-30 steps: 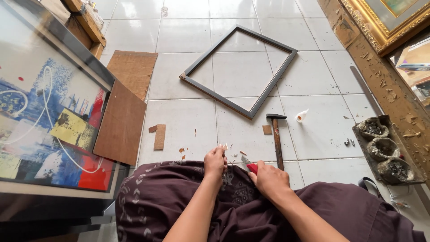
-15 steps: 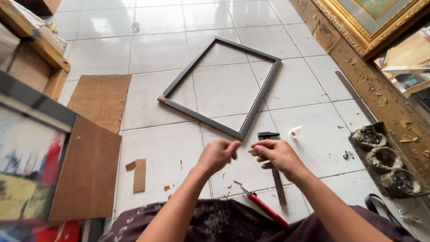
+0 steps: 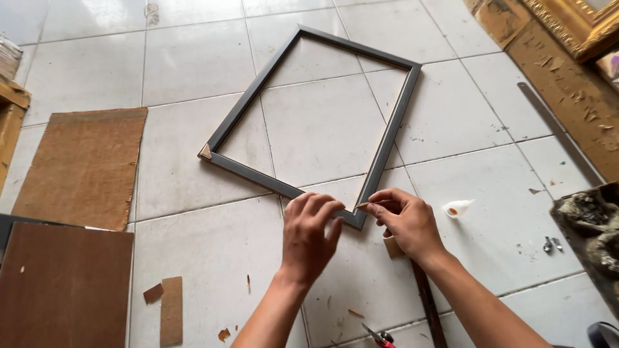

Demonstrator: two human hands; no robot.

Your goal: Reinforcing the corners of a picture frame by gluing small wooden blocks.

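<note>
- Red-handled pliers (image 3: 380,337) are seen at the bottom edge, lying on the white tile floor (image 3: 193,64) between the two forearms, touched by neither.
- Brown offcuts (image 3: 169,309) and small chips are scattered on the tiles just left of the left forearm.
- Left hand (image 3: 309,235) is laid against the nearest corner of the dark frame (image 3: 387,138); fingers are curled together over the corner joint, pressing down, not clamped round anything that can be seen.
- Right hand (image 3: 406,222) is pinched shut, thumb and forefinger together on a small thin sliver (image 3: 361,205) at the same corner. What the sliver is made of cannot be told.
- A dark tool handle (image 3: 429,303) and a small wood block (image 3: 391,247) are partly hidden under the right wrist.
- Judgement: the corner joint is being worked. It is best done with the frame held flat and steady by the left hand, the sliver kept in line with the mitre, and the corner not allowed to slide on the tile.
- A small white nozzle-like piece (image 3: 458,207) lies just right of the right hand; a few metal bits (image 3: 551,244) lie farther right.
- Frame lies flat on the floor, set like a diamond; a pale triangular piece (image 3: 206,152) sits in its left corner.
- Brown boards (image 3: 84,167) lie well to the left; a gilt frame (image 3: 574,26) and a long metal strip (image 3: 558,132) lie at far right.
</note>
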